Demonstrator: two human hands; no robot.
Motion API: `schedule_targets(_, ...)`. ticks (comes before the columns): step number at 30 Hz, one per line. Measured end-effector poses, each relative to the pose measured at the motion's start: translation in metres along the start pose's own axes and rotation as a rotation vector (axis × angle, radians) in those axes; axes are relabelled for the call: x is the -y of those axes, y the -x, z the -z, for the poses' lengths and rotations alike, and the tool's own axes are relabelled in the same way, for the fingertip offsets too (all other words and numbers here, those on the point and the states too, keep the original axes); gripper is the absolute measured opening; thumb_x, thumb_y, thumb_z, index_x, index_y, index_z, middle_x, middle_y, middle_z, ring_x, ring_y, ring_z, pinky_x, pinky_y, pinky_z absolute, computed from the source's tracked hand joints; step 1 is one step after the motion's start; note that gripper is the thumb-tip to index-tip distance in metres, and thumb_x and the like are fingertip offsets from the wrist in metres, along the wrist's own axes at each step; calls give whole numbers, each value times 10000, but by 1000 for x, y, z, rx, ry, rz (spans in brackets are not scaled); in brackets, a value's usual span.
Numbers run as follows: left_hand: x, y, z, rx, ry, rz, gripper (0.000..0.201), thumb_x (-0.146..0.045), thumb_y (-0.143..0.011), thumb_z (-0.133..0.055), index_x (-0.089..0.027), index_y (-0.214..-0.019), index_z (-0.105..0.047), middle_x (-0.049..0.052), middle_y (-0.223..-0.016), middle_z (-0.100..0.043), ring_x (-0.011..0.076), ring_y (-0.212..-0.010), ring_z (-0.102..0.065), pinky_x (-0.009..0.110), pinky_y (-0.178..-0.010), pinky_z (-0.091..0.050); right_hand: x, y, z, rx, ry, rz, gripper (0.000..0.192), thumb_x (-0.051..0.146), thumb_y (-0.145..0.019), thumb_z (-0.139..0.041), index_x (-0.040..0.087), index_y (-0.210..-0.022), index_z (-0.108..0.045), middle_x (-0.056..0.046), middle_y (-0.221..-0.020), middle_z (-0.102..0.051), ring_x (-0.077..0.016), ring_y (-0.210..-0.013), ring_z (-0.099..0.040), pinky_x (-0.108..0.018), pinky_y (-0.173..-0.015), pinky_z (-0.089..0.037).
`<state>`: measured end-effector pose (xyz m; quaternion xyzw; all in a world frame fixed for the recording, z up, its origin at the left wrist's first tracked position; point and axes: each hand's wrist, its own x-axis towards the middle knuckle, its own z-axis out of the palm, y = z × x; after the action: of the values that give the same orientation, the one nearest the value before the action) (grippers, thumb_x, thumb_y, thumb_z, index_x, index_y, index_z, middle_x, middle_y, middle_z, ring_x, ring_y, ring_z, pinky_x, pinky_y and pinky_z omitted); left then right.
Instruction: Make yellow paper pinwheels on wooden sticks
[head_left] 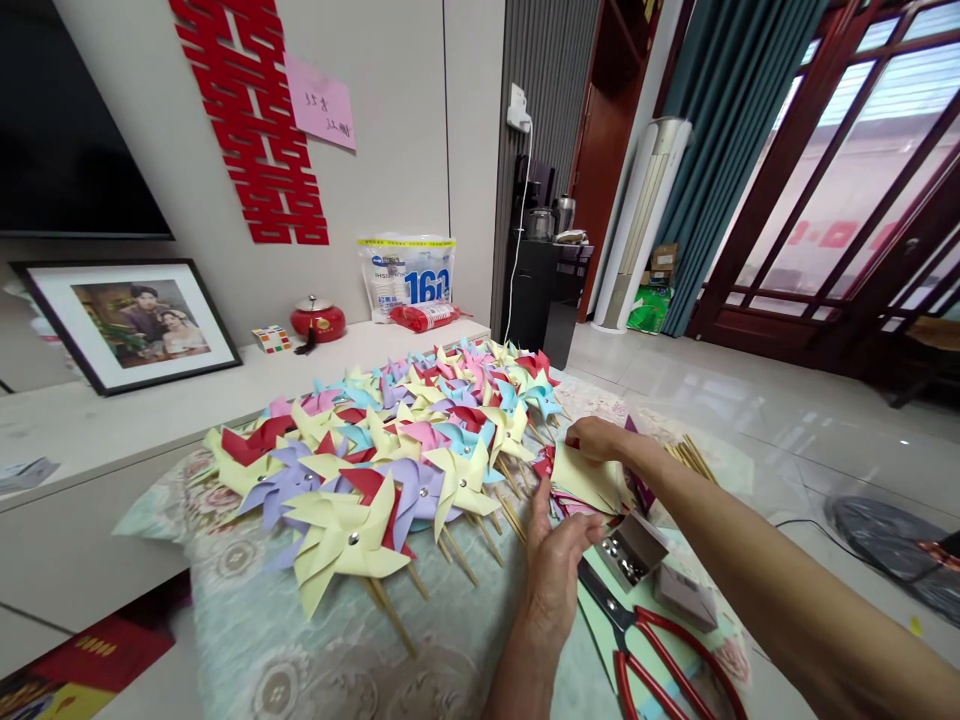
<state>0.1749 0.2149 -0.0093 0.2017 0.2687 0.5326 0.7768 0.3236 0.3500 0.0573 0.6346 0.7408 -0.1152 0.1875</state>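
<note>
Nearest us, red-handled scissors (660, 650) are lying on the patterned cloth (247, 620), just right of our left hand (555, 565). We are holding that hand loosely open, fingers curled and gripping nothing, pointing up toward the yellow paper (589, 478). Our right hand (600, 438) is nearer: we are pinching the sheet's far edge with it, just above the small open box (634, 548). Finished pinwheels (390, 460) are spreading away to the left, sticks pointing toward us.

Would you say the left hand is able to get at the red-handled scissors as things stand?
Probably yes: the scissors lie uncovered on the cloth just right of the left hand, which holds nothing. Only the small open box sits nearby, not across them.
</note>
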Motion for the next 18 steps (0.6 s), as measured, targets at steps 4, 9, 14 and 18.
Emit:
schedule_targets(4, 6, -3, 1, -61, -42, 12, 983, -200, -706, -754, -127, -1552, -257, 118, -1018, -723, 208, -821, -706, 353, -807, -543, -3, -4, -2, -38, -46, 5, 304, 332, -971, -627, 176, -1232, -628, -86, -1267, -639, -237, -1053, -658, -430, -881, -572)
schedule_targets(9, 12, -6, 3, -70, -74, 23, 1006, -249, -633, -800, -155, -1523, -341, 133, -1096, -709, 239, -881, -703, 346, -792, -549, -5, -16, -7, -78, -119, 38, 293, 327, -973, -624, 184, -1228, -634, -83, -1272, -639, -233, -1048, -659, -417, -874, -574)
schedule_targets(14, 17, -10, 4, -87, -113, 20, 1079, -254, -603, -811, -168, -1547, -295, 122, -1071, -726, 253, -881, -699, 356, -785, -542, -2, -22, -12, -85, -140, 43, 290, 330, -972, -625, 180, -1220, -639, -81, -1269, -641, -236, -1049, -659, -419, -875, -574)
schedule_targets(18, 21, -8, 4, -90, -158, 10, 1122, -265, -633, -822, -160, -1574, -222, 100, -971, -740, 264, -909, -695, 363, -804, -541, -2, -25, -13, -78, -118, 15, 299, 332, -977, -619, 185, -1238, -623, -89, -1275, -634, -235, -1067, -654, -437, -897, -565)
